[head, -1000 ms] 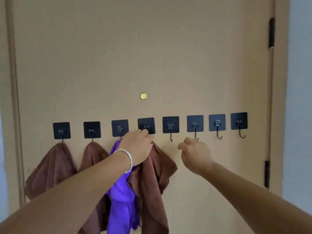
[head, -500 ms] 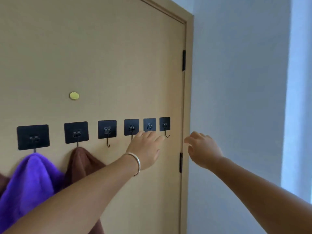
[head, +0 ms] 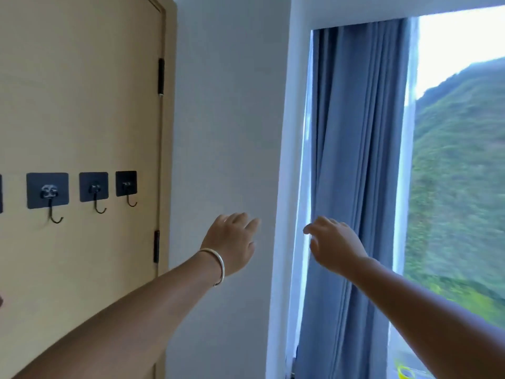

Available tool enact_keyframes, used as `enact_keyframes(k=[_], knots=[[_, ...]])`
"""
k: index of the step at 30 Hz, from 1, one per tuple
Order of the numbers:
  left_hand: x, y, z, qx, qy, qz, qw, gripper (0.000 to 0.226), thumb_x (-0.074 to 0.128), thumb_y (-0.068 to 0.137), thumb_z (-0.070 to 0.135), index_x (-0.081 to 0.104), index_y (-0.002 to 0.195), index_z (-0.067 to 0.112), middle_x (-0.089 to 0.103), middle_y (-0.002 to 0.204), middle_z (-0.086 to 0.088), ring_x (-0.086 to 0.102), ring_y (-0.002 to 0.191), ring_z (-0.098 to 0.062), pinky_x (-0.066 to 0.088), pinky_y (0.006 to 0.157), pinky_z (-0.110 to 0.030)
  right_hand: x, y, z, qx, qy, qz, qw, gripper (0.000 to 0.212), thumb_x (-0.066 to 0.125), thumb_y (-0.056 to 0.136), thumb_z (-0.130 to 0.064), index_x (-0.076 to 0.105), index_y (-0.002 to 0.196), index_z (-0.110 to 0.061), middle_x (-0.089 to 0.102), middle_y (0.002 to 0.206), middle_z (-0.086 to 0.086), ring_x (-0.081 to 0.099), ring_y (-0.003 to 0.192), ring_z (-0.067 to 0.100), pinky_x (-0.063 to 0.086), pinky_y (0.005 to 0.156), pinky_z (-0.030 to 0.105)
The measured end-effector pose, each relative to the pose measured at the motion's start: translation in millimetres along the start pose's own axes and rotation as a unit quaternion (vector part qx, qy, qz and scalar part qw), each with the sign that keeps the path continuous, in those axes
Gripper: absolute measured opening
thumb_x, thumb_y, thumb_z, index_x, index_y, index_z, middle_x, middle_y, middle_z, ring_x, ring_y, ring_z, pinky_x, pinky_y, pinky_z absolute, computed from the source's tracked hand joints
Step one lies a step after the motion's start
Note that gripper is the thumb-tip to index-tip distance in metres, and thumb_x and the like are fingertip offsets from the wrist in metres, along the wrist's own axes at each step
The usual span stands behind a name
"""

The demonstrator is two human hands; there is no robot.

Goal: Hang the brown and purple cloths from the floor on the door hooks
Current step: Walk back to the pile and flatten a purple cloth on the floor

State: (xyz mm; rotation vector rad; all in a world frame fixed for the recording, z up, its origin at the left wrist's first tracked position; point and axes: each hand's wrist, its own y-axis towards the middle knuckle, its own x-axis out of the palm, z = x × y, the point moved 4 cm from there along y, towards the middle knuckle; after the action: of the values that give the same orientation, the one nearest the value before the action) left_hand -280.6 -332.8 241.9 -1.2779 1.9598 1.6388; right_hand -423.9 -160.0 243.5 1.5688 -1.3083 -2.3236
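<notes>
The tan door (head: 82, 105) fills the left of the head view. Three black square hooks show on it, all bare: one (head: 47, 191), one (head: 94, 187) and one (head: 126, 184) nearest the hinges. My left hand (head: 232, 242), with a silver bangle on the wrist, is stretched out over the white wall, fingers apart, holding nothing. My right hand (head: 332, 240) hovers in front of the curtain, also empty with loose fingers. The brown and purple cloths are out of view, apart from a dark sliver at the left edge.
A white wall (head: 226, 119) stands between the door frame and a window recess. A blue-grey curtain (head: 355, 160) hangs there, with a green hillside (head: 459, 187) outside. Something yellow-green (head: 405, 372) lies at the bottom right.
The view has swung right, away from the hung cloths to the wall and window. My left hand let go of the brown cloth at the hook, and both empty hands moved right.
</notes>
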Motion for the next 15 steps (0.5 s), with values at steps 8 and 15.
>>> enact_keyframes(k=[8,15], knots=[[1,53,122,0.048,-0.098,0.019,0.994,0.063,0.036,0.096,0.049,0.016,0.152,0.027,0.030,0.154,-0.005,0.027,0.141,-0.020,0.021,0.113,-0.043,-67,-97,106,0.149,-0.096,-0.019,0.984,0.034,0.051,0.088,-0.036,0.057,0.118,-0.024,0.058,0.120,0.001,0.053,0.114,0.025,0.041,0.093,0.037],[-34,46,267,0.095,-0.203,0.003,0.975,0.067,0.036,0.094,0.056,0.013,0.151,0.030,0.025,0.155,-0.002,0.018,0.144,-0.022,0.014,0.115,-0.054,-117,-234,161,0.304,-0.111,-0.019,0.946,0.051,0.054,0.086,-0.049,0.050,0.135,-0.032,0.051,0.138,-0.003,0.041,0.130,0.020,0.030,0.108,0.038]])
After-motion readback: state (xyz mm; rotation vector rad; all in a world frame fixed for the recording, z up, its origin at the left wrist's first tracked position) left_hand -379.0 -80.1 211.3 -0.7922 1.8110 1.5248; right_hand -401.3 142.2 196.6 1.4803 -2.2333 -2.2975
